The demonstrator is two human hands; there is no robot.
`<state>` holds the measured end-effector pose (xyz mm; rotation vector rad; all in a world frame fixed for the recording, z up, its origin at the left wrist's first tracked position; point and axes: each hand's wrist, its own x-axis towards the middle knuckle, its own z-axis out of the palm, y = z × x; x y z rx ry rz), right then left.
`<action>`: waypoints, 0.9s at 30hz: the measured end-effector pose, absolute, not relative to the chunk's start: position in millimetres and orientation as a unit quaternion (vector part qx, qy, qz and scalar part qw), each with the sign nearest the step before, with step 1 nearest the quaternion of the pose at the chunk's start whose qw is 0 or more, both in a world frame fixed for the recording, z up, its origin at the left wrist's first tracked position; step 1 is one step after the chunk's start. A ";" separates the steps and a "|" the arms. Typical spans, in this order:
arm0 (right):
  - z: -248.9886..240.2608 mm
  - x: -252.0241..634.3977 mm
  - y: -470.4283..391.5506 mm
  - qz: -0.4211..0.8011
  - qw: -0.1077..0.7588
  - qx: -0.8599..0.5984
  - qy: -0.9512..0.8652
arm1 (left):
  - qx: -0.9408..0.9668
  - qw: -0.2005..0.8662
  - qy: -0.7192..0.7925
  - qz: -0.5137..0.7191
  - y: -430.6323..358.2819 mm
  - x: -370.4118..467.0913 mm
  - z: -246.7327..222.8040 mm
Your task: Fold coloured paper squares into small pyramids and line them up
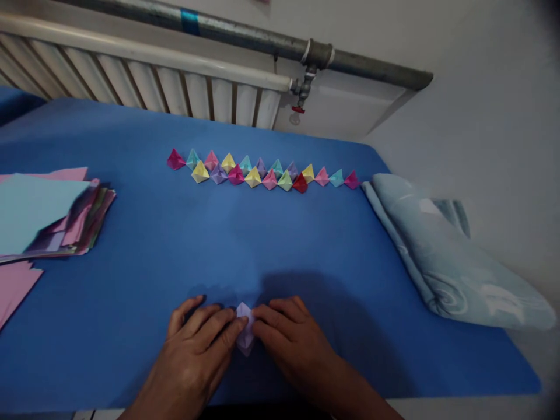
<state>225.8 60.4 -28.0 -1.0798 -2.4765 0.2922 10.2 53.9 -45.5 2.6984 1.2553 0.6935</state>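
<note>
A small folded piece of lilac paper lies near the front edge of the blue table, with a pointed top and bottom. My left hand is on its left side, the thumb pressing on the paper and the other fingers bent beside it. From the right, my right hand holds the other edge with its fingertips. Farther back, two rows of small folded paper pieces in pink, yellow, blue, purple, green and red stand side by side.
Stacked colored paper sheets lie at the left, with pink sheets nearer me. A folded light-blue cloth covers the right edge. Behind the table are a white radiator and a metal pipe with a red-handled valve.
</note>
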 end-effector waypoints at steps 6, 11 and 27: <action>-26.7 220.7 53.9 0.161 0.205 -0.452 -0.853 | 0.843 0.072 0.446 0.291 52.4 18.3 -45.7; -26.9 217.1 53.9 0.172 0.231 -0.479 -0.829 | 0.840 0.094 0.447 0.293 53.7 19.8 -42.7; -27.6 206.2 58.3 0.184 0.244 -0.518 -0.799 | 0.852 0.106 0.432 0.277 57.0 9.0 -42.7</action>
